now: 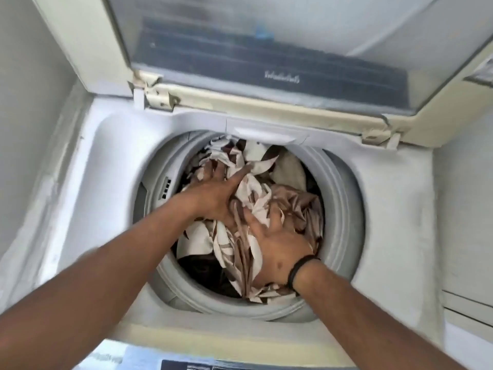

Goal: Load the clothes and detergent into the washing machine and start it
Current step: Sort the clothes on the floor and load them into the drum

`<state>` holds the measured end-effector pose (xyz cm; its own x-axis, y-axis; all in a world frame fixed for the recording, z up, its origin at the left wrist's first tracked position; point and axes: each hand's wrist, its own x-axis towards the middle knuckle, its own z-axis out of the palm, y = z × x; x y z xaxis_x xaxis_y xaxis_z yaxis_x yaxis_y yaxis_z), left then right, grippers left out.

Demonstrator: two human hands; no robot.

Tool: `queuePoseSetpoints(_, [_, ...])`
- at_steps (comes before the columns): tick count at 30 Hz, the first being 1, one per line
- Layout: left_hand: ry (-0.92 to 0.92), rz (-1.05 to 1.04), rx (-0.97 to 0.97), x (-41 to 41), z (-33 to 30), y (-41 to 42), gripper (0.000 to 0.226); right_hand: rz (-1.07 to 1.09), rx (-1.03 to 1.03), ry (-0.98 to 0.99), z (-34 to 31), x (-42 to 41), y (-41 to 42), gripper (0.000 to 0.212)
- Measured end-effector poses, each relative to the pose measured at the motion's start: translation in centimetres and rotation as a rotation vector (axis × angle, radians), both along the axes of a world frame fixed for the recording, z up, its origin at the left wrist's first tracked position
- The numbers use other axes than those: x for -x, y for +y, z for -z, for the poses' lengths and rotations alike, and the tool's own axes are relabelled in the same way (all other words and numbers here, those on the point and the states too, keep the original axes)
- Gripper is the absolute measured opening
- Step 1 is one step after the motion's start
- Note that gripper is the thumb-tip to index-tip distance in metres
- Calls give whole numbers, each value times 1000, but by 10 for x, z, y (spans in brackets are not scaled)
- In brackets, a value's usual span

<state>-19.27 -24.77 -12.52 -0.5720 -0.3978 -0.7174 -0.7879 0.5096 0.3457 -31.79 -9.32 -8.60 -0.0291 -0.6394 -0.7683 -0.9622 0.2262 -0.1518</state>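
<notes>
A top-loading washing machine stands open below me, its grey drum rim ringing a pile of clothes. The clothes are white-and-brown patterned cloth, a tan piece and dark items underneath. My left hand lies flat on the pile at the drum's left, fingers spread and pressing the patterned cloth. My right hand, with a black band on the wrist, presses down on the cloth at the drum's front right, fingers spread. Neither hand grips anything. No detergent is in view.
The machine's lid stands raised at the back, with worn hinges at both ends. A dark control panel shows at the bottom edge. A grey wall closes the left side, and a pale surface sits at the right.
</notes>
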Motion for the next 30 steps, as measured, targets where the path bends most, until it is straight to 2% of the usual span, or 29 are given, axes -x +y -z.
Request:
queuePoseSetpoints(2, [15, 9, -26, 5, 2, -3, 152, -105, -109, 120, 20, -12, -11, 143])
queuePoseSetpoints(4, [82, -2, -27, 3, 3, -9, 143, -178, -176, 202, 25, -23, -23, 128])
queuePoseSetpoints(6, [138, -35, -16, -2, 4, -17, 130, -296, -91, 299, 13, -28, -36, 100])
queuePoseSetpoints(8, [184, -74, -1, -9, 2, -25, 115, -383, 122, 339, -5, -27, -44, 67])
queuePoseSetpoints(10, [246, -104, 75, -12, 0, -30, 88, -350, 292, 203, -16, -25, -42, 32])
queuePoseSetpoints(12, [303, -134, 171, -13, 0, -33, 61, -281, 246, -88, -18, -33, -27, 13])
queuePoseSetpoints(15, [289, -119, 256, -11, -2, -30, 38, -276, -102, -442, -1, -49, 2, 17])
queuePoseSetpoints(18, [291, -123, 281, -12, -3, -24, 36, -302, -453, -464, 26, -49, 11, 31])
queuePoseSetpoints(20, [294, -148, 273, -12, -1, -21, 36, -314, -434, -392, 45, -47, 11, 17])
queuePoseSetpoints(24, [287, -192, 289, -11, 4, -19, 40, -234, -327, -225, 38, -30, -9, 23])
queuePoseSetpoints(27, [320, -204, 399, -9, 4, -18, 60, -146, -158, -45, 3, 0, -31, 31])
queuePoseSetpoints(28, [307, -192, 440, -8, 4, -17, 71, -98, -79, -4, -2, 10, -37, 38])
queuePoseSetpoints(30, [266, -118, 463, -4, 7, -9, 90, 50, -6, 31, -2, 24, -41, 97])
